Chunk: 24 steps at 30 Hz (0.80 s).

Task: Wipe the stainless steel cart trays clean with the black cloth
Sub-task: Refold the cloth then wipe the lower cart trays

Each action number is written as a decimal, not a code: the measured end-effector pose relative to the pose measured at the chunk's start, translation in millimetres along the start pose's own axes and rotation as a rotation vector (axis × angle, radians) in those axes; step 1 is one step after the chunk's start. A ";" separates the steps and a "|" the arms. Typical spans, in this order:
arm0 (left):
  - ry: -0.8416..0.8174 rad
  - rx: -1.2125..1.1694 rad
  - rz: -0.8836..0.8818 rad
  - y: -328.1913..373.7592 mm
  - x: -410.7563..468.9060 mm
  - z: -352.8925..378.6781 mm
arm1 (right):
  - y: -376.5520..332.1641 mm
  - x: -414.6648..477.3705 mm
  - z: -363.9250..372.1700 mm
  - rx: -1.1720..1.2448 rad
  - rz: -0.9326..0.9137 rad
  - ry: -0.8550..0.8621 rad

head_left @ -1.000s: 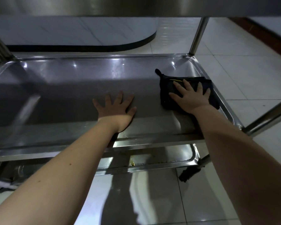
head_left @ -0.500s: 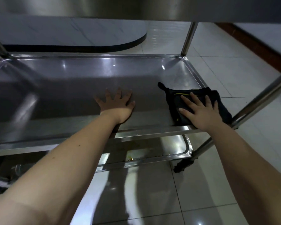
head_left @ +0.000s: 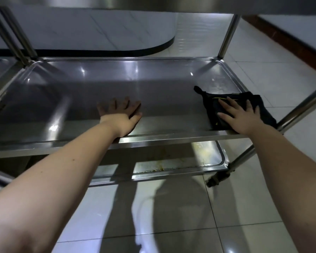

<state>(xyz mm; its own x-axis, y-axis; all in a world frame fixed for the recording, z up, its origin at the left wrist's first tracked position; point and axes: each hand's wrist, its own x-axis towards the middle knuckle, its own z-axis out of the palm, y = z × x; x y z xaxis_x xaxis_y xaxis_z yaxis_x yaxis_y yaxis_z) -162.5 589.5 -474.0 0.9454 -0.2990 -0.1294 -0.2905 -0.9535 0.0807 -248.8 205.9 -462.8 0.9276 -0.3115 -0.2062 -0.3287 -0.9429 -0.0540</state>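
Pressing black cloth [head_left: 233, 108] flat under right hand [head_left: 240, 115], fingers spread wide, at near right corner of middle tray [head_left: 117, 83]. Left hand [head_left: 121, 115] lying open, palm down on tray. Lower tray [head_left: 181, 161] showing yellow stains.

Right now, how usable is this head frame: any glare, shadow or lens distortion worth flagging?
Head view: dim overall; small glare spots on the middle tray; the left hand sits in shadow, the right hand on the black cloth is better lit; wide-angle bending curves the cart posts; arm shadows fall across the glossy floor tiles.
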 end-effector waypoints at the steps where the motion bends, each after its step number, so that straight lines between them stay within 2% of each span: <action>1: 0.004 -0.003 -0.001 -0.5 0.2 1.1 | -7.5 -1.1 0.6 -0.003 0.003 -0.004; 3: 0.000 -0.010 -0.006 -1.4 0.1 1.8 | -37.1 -6.2 2.4 -0.002 -0.018 -0.008; 6: 0.010 -0.050 -0.019 -1.7 -1.0 0.6 | -119.0 -22.7 12.5 0.004 -0.126 0.009; 9: 0.054 -0.203 -0.039 -2.9 -4.6 -2.8 | -202.4 -40.9 23.2 -0.028 -0.187 -0.003; 12: 0.116 -0.351 -0.025 -7.6 -13.8 -7.0 | -239.9 -48.3 24.7 -0.030 -0.170 -0.039; 15: 0.161 -0.335 0.003 -10.7 -17.5 -14.4 | -229.5 -45.5 13.3 0.030 -0.196 -0.051; 18: 0.175 -0.184 0.130 7.9 -11.3 -29.0 | -179.4 -27.0 -5.2 0.137 -0.112 0.091; 21: 0.065 -0.041 0.242 60.2 -3.0 -31.7 | -129.9 -9.5 -5.2 0.271 0.009 0.057; 24: -0.053 -0.091 0.181 105.0 -3.7 -14.3 | -119.5 -8.1 13.2 0.246 -0.018 0.031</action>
<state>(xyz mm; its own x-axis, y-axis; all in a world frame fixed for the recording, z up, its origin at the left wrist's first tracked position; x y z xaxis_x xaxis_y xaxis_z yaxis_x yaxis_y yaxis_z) -194.4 491.1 -451.0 0.8691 -0.4692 -0.1567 -0.4382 -0.8772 0.1964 -219.4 322.7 -467.5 0.9374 -0.3020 -0.1737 -0.3420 -0.8925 -0.2940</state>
